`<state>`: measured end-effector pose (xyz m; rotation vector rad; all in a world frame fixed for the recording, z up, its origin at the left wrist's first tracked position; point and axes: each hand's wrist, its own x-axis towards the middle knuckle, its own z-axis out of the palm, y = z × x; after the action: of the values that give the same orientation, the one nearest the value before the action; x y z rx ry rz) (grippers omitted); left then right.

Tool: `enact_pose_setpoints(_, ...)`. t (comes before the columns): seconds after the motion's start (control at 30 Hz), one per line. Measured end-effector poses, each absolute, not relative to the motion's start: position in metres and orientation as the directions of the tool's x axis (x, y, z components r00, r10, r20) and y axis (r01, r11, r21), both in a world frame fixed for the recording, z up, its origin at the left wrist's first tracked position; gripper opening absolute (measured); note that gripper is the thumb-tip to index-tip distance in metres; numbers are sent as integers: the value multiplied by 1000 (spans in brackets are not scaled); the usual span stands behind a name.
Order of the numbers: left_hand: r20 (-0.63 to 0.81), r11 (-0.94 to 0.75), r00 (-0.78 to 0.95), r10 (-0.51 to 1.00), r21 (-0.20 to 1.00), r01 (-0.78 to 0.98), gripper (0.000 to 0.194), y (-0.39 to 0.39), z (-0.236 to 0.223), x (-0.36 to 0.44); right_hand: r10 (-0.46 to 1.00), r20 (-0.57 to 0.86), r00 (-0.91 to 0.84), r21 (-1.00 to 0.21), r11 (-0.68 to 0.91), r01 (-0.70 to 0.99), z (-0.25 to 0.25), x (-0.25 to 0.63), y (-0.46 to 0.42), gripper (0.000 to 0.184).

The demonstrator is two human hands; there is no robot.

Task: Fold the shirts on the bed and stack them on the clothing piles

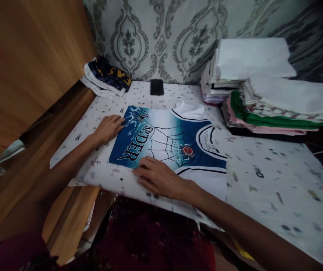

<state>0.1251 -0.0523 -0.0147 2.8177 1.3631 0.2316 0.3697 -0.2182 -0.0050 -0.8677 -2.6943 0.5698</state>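
Across the middle of the table cover, the printed shirt lay flat before me, its long axis running left to right, with the right end a little nearer to me. The hem faced left and the dark-trimmed neckline right; the big black lettering ran from far to near along the hem end. My left hand rested at the far part of the hem, fingers loosely bent, their tips at the blue edge. My right hand lay over the near long edge, towards the hem, its fingers curled and close together. Whether either hand had the fabric pinched, I could not tell.

The shirt was roughly a rectangle of smooth cloth, blue at both ends and white between, with web lines and a red-centred spider near the neck. White fabric showed along its far and near sides at the right.

Beyond the hem, at the far left, sat the small pile, white below, dark with yellow letters on top. A flat black rectangle lay at the far edge. To the far right rose the tall stack, white-topped; just nearer stood the second stack, with white, patterned, green and pink folds.
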Motion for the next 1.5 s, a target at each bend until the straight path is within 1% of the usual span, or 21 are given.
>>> enact_pose_setpoints(0.07,187,-609,586,789,110,785,40,-58,-11,129,612,126,-781,-446,738,507,-4,370,-220,20)
enact_pose_setpoints(0.17,254,-720,674,694,222,658,40,-86,-9,145,611,130,-781,-465,733,497,2,371,-220,20)
enact_pose_setpoints(0.27,268,-811,765,585,203,549,36,-110,-15,162,608,135,-783,-527,713,462,9,378,-212,19)
enact_pose_setpoints(0.33,281,-823,774,567,204,529,34,-112,-18,174,667,151,-730,-545,672,501,11,385,-198,18)
enact_pose_setpoints(0.4,296,-825,771,564,224,518,33,-102,-18,188,760,166,-628,-509,612,606,10,395,-179,17)
enact_pose_setpoints(0.47,285,-827,776,562,221,517,33,-87,-18,202,838,172,-518,-434,536,724,5,406,-156,17)
enact_pose_setpoints(0.53,253,-812,771,584,171,559,33,-69,-20,214,882,161,-444,-359,471,806,-3,419,-133,17)
enact_pose_setpoints(0.6,228,-762,731,643,97,640,34,-54,-24,218,914,150,-377,-299,405,864,-11,438,-113,23)
enact_pose_setpoints(0.67,230,-687,663,712,38,725,36,-44,-28,210,946,146,-289,-253,318,914,-15,462,-95,27)
enact_pose_setpoints(0.73,243,-614,595,766,2,789,38,-39,-32,195,972,148,-183,-233,215,948,-15,489,-80,27)
enact_pose_setpoints(0.83,255,-523,517,817,-52,851,41,-38,-32,175,987,158,41,-260,2,965,-13,525,-58,30)
enact_pose_setpoints(0.9,266,-483,488,831,-89,871,41,-39,-30,174,964,158,216,-278,-166,946,-11,542,-42,35)
enact_pose_setpoints(0.97,281,-500,502,818,-85,862,41,-39,-26,186,930,138,340,-278,-293,915,-12,552,-27,42)
enact_pose_setpoints(1.03,292,-588,568,770,-21,808,40,-38,-24,209,912,104,396,-283,-355,891,-14,556,-15,49)
enact_pose_setpoints(1.07,297,-642,608,737,23,767,41,-37,-24,224,911,87,404,-289,-365,885,-16,557,-10,49)
enact_pose_setpoints(1.13,295,-731,683,668,88,676,46,-36,-27,251,921,72,383,-303,-345,888,-18,556,-4,39)
enact_pose_setpoints(1.2,262,-780,739,620,104,617,53,-35,-33,270,932,81,352,-313,-312,897,-19,555,-1,31)
enact_pose_setpoints(1.27,209,-775,749,629,95,624,59,-32,-40,275,924,121,362,-318,-309,896,-19,556,0,33)
enact_pose_setpoints(1.33,165,-713,696,699,87,696,64,-26,-45,266,898,176,402,-331,-331,884,-20,559,2,34)
enact_pose_setpoints(1.4,131,-606,595,793,74,792,67,-18,-47,248,880,198,432,-348,-349,870,-22,561,4,33)
enact_pose_setpoints(1.5,82,-439,435,897,42,897,67,-7,-41,220,886,154,437,-363,-360,859,-27,562,7,31)
